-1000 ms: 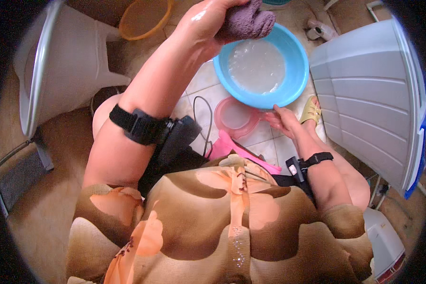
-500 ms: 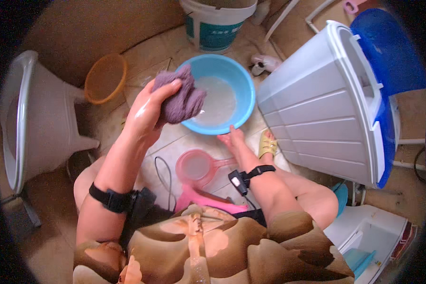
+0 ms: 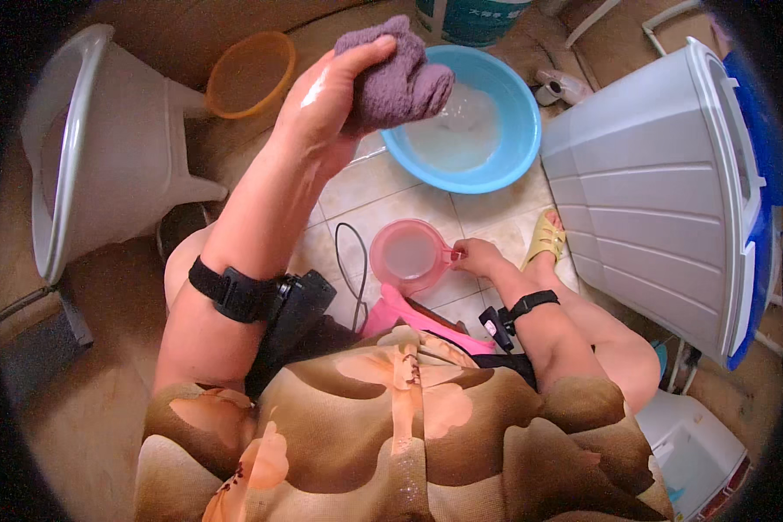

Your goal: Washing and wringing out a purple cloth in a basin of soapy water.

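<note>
In my left hand (image 3: 315, 103) is a bunched purple cloth (image 3: 398, 83), held up with the thumb pressed over it. The cloth hangs beside and partly in front of the left rim of a light blue basin (image 3: 525, 143), which has cloudy water in it. Closer to me, a pink dipper (image 3: 384, 277) rests on the tiles, also with whitish liquid inside. My right hand (image 3: 483, 261) has its fingers closed around the end of the dipper's handle. Something bright pink (image 3: 426, 324) lies between the dipper and my lap.
A white plastic stool (image 3: 117, 165) lies tipped at the left, beside an orange basin (image 3: 250, 76). A grey-white washing machine (image 3: 644, 174) with blue parts stands at the right. Behind the blue basin are a white-and-green bucket (image 3: 470, 19) and a pale bottle (image 3: 565, 85).
My right hand has left the blue basin's near rim and taken hold of the dipper's handle. The left hand still grips the purple cloth. The whole view has shifted.
</note>
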